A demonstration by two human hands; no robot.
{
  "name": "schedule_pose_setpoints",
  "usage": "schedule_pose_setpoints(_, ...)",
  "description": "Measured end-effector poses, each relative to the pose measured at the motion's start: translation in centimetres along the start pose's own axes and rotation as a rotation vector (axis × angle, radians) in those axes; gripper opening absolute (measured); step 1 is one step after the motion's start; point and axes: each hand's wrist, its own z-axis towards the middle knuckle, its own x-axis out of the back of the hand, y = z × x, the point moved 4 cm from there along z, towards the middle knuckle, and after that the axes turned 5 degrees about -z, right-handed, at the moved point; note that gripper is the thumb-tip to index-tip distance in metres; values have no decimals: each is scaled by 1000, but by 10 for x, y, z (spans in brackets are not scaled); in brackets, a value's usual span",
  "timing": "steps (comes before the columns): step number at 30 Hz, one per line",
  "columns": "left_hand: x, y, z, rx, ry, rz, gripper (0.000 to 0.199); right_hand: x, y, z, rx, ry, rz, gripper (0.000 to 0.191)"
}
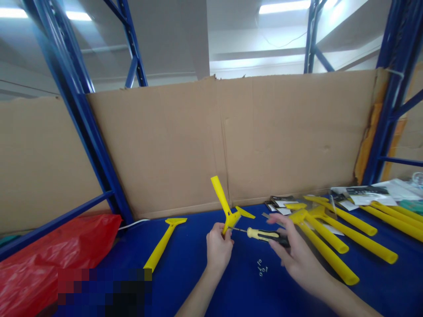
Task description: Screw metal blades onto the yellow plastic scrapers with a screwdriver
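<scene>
My left hand (pixel 220 246) grips a yellow scraper (pixel 224 198) by its head end, its handle tilted up and away toward the cardboard. In my right hand (pixel 297 255) is a screwdriver (pixel 264 234) with a cream and black grip, held between thumb and fingers. Its thin shaft points left, and the tip meets the scraper's head near my left fingers; whether it sits in a screw is too small to tell. Below the screwdriver, several small metal screws or nuts (pixel 262 268) lie loose on the blue table surface (pixel 244 286).
Another yellow scraper (pixel 165 242) lies at the left. Several more yellow scrapers (pixel 330 233) are spread at the right, near black-and-white packets (pixel 280 202). Red plastic sheeting (pixel 82 242) covers the left side. A cardboard wall (pixel 165 145) and blue rack posts (pixel 95 145) bound the back.
</scene>
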Motion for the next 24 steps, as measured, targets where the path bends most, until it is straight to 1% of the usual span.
schedule_pose_setpoints(1,0,0,0,-5,-4,-3,10,-1,1,0,-2,-22,-19,27)
schedule_pose_setpoints(2,0,0,1,-17,-11,1,10,-1,1,1,2,-14,-45,26)
schedule_pose_setpoints(4,-1,0,1,-41,-13,18,10,2,2,1,4,67,-84,32)
schedule_pose_setpoints(5,0,1,1,-47,-6,24,9,2,2,1,13,90,-86,38)
schedule_pose_setpoints(6,1,1,1,-48,5,27,9,2,2,1,27,77,-80,44)
schedule_pose_setpoints(7,2,1,1,-46,14,28,9,0,2,1,42,43,-69,45)
schedule_pose_setpoints(9,3,2,1,-52,15,35,9,-3,1,1,51,-23,-62,31)
schedule_pose_setpoints(10,3,3,1,-60,10,43,9,-2,1,1,46,-18,-68,27)
schedule_pose_setpoints(11,3,4,1,-70,6,56,9,-1,1,1,31,17,-79,28)
schedule_pose_setpoints(13,4,5,0,-78,8,80,9,3,1,1,14,86,-89,38)
schedule_pose_setpoints(14,4,5,1,-75,16,89,10,2,1,1,22,72,-82,44)
schedule_pose_setpoints(15,5,5,1,-69,24,92,10,1,0,1,34,36,-70,47)
schedule_pose_setpoints(16,5,5,1,-64,28,94,9,0,0,2,40,-10,-60,43)
schedule_pose_setpoints(17,5,5,1,-65,29,96,10,-1,1,2,31,-45,-57,35)
schedule_pose_setpoints(18,5,5,1,-74,27,98,10,-2,3,3,7,-53,-61,29)
schedule_pose_setpoints(19,5,5,0,-87,24,101,10,0,5,3,-27,-27,-70,29)
schedule_pose_setpoints(21,4,6,0,-94,21,104,10,3,8,4,-80,48,-74,36)
schedule_pose_setpoints(23,3,5,-1,-71,22,94,9,3,8,4,-48,45,-40,47)
schedule_pose_setpoints(24,3,4,-1,-59,18,88,9,3,7,5,-16,24,-22,46)
